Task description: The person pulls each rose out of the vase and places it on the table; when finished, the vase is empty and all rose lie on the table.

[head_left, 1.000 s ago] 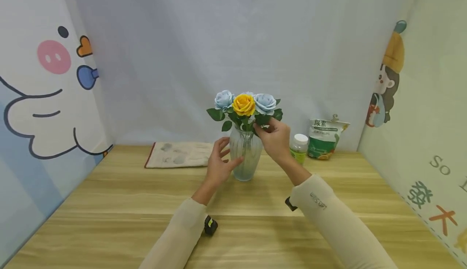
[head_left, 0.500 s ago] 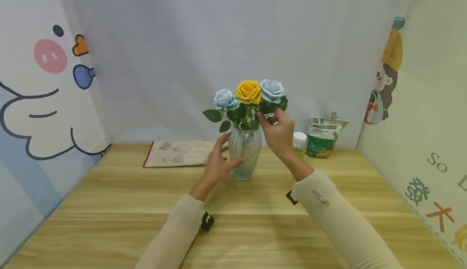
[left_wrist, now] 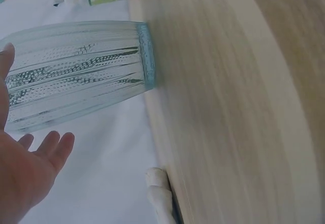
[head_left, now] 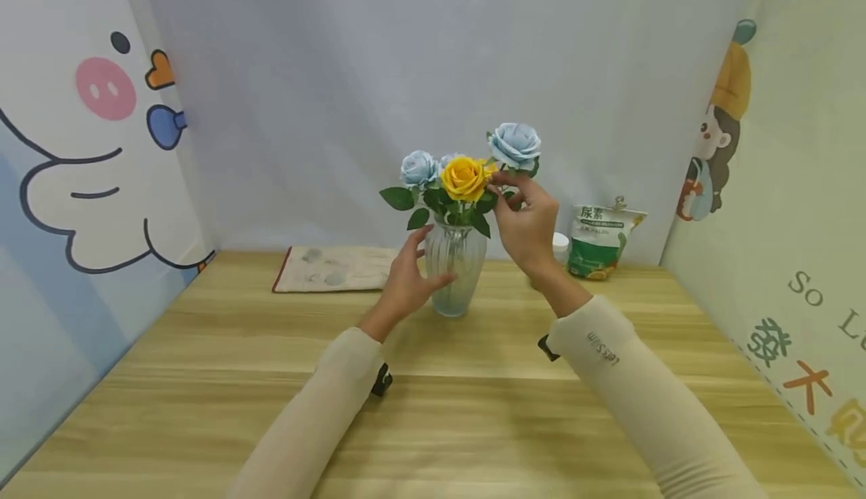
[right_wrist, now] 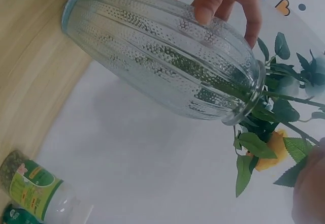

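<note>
Head view: the right hand [head_left: 528,221] pinches a blue rose [head_left: 516,146] just under its bloom, thumb against fingers. A yellow rose [head_left: 465,178] sits just left of those fingers. The left hand [head_left: 406,277] has its fingers spread around the near-left side of the vase [head_left: 463,258], which stands upright.

Left wrist view: the lower fingers stand apart from the vase; a light cupping touch would probably steady it better.

Right wrist view: a stem [right_wrist: 300,131] slants from the rim [right_wrist: 254,99] toward the right fingers; following that slant should spare nearby leaves [right_wrist: 256,145].
</note>
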A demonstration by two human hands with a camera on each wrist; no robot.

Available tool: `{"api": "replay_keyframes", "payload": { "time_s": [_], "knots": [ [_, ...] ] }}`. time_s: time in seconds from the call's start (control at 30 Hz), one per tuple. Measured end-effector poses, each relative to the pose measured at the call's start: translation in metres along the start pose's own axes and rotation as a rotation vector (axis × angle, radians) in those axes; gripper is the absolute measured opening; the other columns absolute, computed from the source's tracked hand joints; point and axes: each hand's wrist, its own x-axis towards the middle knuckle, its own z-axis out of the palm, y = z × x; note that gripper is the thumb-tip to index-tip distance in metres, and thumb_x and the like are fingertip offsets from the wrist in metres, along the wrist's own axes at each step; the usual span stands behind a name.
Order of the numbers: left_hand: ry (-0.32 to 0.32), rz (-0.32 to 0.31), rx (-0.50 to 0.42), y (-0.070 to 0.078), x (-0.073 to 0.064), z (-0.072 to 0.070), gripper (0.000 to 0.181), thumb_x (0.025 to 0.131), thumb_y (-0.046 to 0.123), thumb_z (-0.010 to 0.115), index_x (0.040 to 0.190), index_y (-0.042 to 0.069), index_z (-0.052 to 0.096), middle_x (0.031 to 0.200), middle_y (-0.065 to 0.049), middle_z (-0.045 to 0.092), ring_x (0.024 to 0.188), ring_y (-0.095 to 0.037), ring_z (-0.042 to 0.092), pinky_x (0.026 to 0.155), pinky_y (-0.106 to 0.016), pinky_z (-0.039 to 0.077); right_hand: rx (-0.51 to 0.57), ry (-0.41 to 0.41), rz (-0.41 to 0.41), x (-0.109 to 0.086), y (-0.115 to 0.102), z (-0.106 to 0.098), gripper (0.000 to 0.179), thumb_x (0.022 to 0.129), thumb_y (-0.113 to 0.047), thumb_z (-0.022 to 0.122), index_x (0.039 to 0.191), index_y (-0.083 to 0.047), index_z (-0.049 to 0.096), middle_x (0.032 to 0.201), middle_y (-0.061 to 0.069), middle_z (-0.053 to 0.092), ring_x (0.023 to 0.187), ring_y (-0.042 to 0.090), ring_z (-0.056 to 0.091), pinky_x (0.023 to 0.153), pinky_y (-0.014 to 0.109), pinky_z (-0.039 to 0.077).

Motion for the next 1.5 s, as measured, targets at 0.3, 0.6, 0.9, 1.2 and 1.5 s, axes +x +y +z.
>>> {"api": "replay_keyframes", "payload": {
  "time_s": [0.3, 0.6, 0.9, 1.2, 1.5],
  "knots": [
    [0.042, -0.04, 0.024, -0.008, -0.009, 0.01, 0.097, 0.081, 0.033, 0.084, 0.155, 0.015, 0.025, 0.157, -0.011, 0.033, 0.135, -0.036, 0.043, 0.103, -0.052, 0.043, -0.02, 0.048, -0.049, 0.012, -0.002, 0.002, 0.015, 0.085, 0.012, 0.067, 0.1, 0.013, 0.068, 0.092, 0.025, 0.07, 0.054, 0.035, 0.056, 0.058, 0.018, 0.045],
    [0.057, 0.001, -0.002, -0.009, -0.007, 0.013, 0.096, 0.082, 0.03, 0.083, 0.155, 0.014, 0.024, 0.156, -0.015, 0.034, 0.128, -0.039, 0.05, 0.097, -0.052, 0.048, 0.025, 0.078, -0.056, 0.031, -0.009, -0.01, 0.017, 0.087, 0.014, 0.064, 0.104, 0.014, 0.068, 0.096, 0.027, 0.069, 0.082, 0.04, 0.068, 0.069, 0.014, 0.05],
    [0.045, 0.029, 0.039, -0.01, -0.001, 0.013, 0.095, 0.084, 0.034, 0.081, 0.155, 0.012, 0.023, 0.156, -0.014, 0.033, 0.128, -0.036, 0.048, 0.102, -0.049, 0.044, 0.042, 0.126, -0.08, 0.059, 0.006, -0.029, 0.014, 0.091, 0.001, 0.067, 0.104, 0.004, 0.071, 0.101, 0.011, 0.072, 0.072, 0.024, 0.07, 0.052, 0.012, 0.043],
    [0.028, 0.036, 0.074, -0.005, 0.003, 0.01, 0.095, 0.085, 0.036, 0.08, 0.155, 0.011, 0.021, 0.157, -0.013, 0.03, 0.136, -0.031, 0.042, 0.105, -0.046, 0.042, 0.022, 0.102, -0.11, 0.079, -0.016, -0.069, 0.017, 0.093, 0.003, 0.061, 0.108, 0.005, 0.07, 0.103, 0.009, 0.071, 0.074, 0.002, 0.069, 0.052, 0.013, 0.048],
    [0.005, 0.002, 0.072, -0.004, 0.001, 0.009, 0.095, 0.086, 0.036, 0.078, 0.156, 0.013, 0.019, 0.158, -0.015, 0.028, 0.136, -0.033, 0.041, 0.106, -0.05, 0.04, 0.053, 0.059, -0.002, 0.069, -0.031, -0.109, 0.029, 0.087, 0.007, 0.065, 0.115, 0.001, 0.071, 0.103, 0.002, 0.068, 0.077, 0.011, 0.071, 0.051, 0.016, 0.05]
  ]
}}
